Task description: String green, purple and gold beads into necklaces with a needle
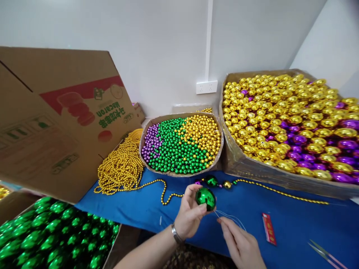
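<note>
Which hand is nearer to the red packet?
Right: the right hand is just left of the red packet, apart from it; the left hand is farther left, holding a green ball.

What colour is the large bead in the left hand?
Shiny green; the head view shows the large bead best.

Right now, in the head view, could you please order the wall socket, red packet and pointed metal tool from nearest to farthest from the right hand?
1. Red packet: just right of the right hand.
2. Pointed metal tool: farther right.
3. Wall socket: far back, slightly left.
</note>
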The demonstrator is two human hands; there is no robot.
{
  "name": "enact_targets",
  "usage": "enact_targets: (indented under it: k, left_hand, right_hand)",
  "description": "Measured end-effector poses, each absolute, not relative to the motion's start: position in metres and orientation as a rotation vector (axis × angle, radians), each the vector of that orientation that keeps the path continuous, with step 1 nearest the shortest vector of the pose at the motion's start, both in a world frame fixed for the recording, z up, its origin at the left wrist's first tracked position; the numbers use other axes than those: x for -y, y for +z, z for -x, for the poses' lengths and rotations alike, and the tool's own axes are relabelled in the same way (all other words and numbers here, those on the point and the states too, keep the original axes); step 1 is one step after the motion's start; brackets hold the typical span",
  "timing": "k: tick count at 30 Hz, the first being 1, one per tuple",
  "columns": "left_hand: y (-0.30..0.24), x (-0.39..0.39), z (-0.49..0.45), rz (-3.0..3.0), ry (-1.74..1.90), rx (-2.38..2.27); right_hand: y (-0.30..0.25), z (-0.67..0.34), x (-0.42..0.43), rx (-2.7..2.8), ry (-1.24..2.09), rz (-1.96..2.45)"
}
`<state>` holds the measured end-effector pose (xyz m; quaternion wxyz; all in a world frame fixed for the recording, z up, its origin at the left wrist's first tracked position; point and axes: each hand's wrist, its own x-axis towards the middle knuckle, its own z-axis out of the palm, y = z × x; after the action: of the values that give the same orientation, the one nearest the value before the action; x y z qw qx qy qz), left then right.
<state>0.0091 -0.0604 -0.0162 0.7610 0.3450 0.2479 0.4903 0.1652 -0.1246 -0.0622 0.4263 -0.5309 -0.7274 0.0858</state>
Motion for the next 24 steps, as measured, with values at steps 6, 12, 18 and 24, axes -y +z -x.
enact_targets:
  k: [6, 12, 18, 24]
  left_hand:
    - [-0.014, 0.015, 0.007, -1.343, 1.122, -0.805]
    - [-0.006, -0.075, 0.023, -2.417, 0.774, -1.508]
    - [-0.001, -0.113, 0.009, -2.619, 0.400, -1.622]
    - [0.003, -0.113, 0.011, -2.663, 0.127, -1.595]
  right_hand:
    - [-0.060, -0.174, 0.126, 1.772, 0.166, 1.379]
    - [-0.065, -0.181, 0.126, 1.754, 0.115, 1.383]
    - [-0.062, -0.185, 0.126, 1.746, 0.071, 1.387]
    - [-0.062, -0.189, 0.126, 1.764, 0.070, 1.387]
